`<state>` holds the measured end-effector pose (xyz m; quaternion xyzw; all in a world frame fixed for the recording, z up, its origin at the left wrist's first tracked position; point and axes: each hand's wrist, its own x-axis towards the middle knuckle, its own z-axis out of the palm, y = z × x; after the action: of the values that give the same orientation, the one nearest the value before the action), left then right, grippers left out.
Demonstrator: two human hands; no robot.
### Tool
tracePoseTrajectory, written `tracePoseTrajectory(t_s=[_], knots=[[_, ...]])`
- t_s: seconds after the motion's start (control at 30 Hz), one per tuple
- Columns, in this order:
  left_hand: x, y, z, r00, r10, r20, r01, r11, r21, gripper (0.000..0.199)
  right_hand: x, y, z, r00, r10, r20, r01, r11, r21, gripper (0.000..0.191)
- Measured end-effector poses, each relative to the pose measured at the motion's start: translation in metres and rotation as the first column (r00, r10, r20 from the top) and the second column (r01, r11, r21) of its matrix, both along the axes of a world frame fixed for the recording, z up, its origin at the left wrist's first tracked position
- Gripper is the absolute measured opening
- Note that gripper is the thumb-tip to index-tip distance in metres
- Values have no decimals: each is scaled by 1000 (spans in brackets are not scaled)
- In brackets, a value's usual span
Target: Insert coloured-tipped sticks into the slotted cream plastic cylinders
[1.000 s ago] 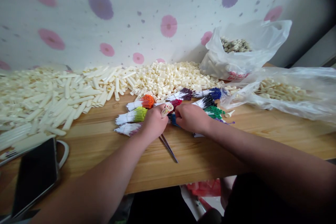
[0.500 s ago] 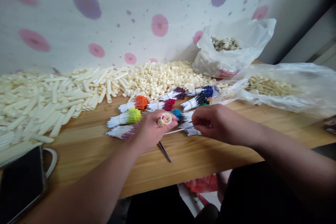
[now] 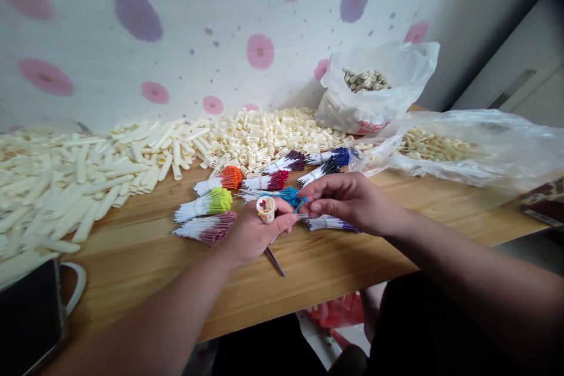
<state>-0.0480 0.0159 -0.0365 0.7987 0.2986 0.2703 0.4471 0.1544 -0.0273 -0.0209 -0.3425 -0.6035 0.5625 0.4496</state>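
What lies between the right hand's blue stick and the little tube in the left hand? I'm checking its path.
Nothing visible: the blue stick in the right hand sits just beside the tube gripped by the left hand.

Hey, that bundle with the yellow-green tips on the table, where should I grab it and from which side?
Pinch the yellow-green bundle across its white middle, near the band, coming down from above. It lies flat on the table, white ends fanned left and coloured tips right; orange and purple bundles flank it, so side approaches look crowded.

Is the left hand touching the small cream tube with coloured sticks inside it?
Touching. The head view shows the left hand gripping the cream tube between thumb and fingers, with its open end facing up.
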Motion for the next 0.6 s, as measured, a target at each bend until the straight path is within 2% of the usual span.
tracePoseTrajectory(t_s=[0.1,0.2,0.3,0.37,0.43,0.5,0.57,0.6], knots=[[0,0,1,1000,10,16,-10,1000,19,22,-3,1,-3,998,-53,-43,53,999,3,18],[0,-1,1,1000,9,26,-9,1000,21,21,-5,2,-5,998,-54,-15,55,998,27,17],[-1,-1,1,999,-39,28,39,999,9,20,-5,3,-4,992,-44,117,28,991,131,17],[-1,-2,-1,998,-63,27,63,998,6,18,-4,0,2,960,-100,262,26,962,270,15],[-1,-1,-2,998,-24,57,22,999,48,14,-2,-8,16,897,-238,373,38,882,470,11],[0,-1,-3,990,68,123,-83,989,119,11,1,-24,35,835,-424,350,88,731,677,3],[-1,-1,-2,976,155,151,-182,965,189,11,4,-44,56,792,-559,246,178,597,782,7],[-1,-1,-1,974,178,141,-206,954,219,13,5,-54,64,770,-592,239,206,585,784,10]])
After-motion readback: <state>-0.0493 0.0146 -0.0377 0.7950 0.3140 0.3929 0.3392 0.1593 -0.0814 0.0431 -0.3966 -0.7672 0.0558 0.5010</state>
